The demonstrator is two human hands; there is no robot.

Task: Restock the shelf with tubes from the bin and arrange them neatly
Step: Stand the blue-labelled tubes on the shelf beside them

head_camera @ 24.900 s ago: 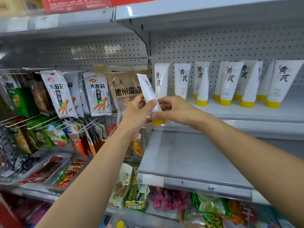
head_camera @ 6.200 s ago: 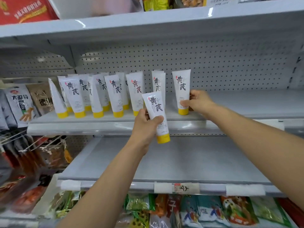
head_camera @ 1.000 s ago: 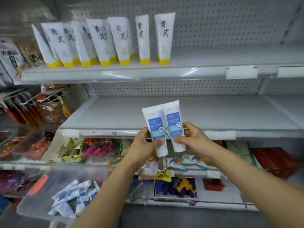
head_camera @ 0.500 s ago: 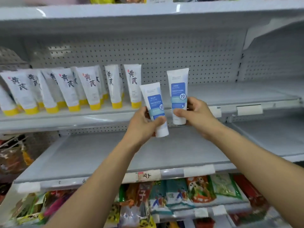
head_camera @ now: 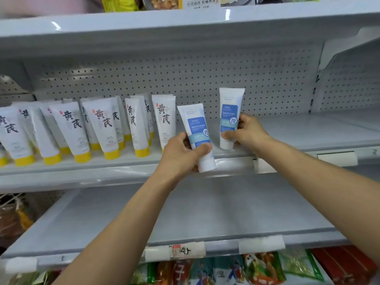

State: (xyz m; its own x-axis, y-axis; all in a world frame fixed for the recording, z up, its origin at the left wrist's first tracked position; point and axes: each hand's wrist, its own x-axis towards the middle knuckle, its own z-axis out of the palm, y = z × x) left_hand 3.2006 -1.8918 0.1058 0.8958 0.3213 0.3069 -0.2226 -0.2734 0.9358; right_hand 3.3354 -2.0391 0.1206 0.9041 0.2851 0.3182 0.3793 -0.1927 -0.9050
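Two blue-label tubes are up at the middle shelf (head_camera: 308,138). The right tube (head_camera: 229,118) stands upright, white cap down on the shelf board, near its front edge, apart from the yellow-cap row. The right hand (head_camera: 245,131) wraps its lower half, thumb across the front. The left tube (head_camera: 197,138) tilts, top leaning left, its cap hanging in front of the shelf lip and off the board; the left hand (head_camera: 181,155) grips it low, thumb pressed over the label. Both tubes are white with a blue panel and a round white badge.

To the right of the standing tube the shelf board is bare all the way to the side panel. To the left, yellow-cap tubes (head_camera: 102,128) crowd the board in several ranks, some leaning, the nearest just beside the left tube. The pegboard (head_camera: 185,79) closes the back. The lower shelf (head_camera: 185,212) lies bare under both forearms, with price tags (head_camera: 186,250) on its front rail. Snack packets (head_camera: 236,270) sit below it.
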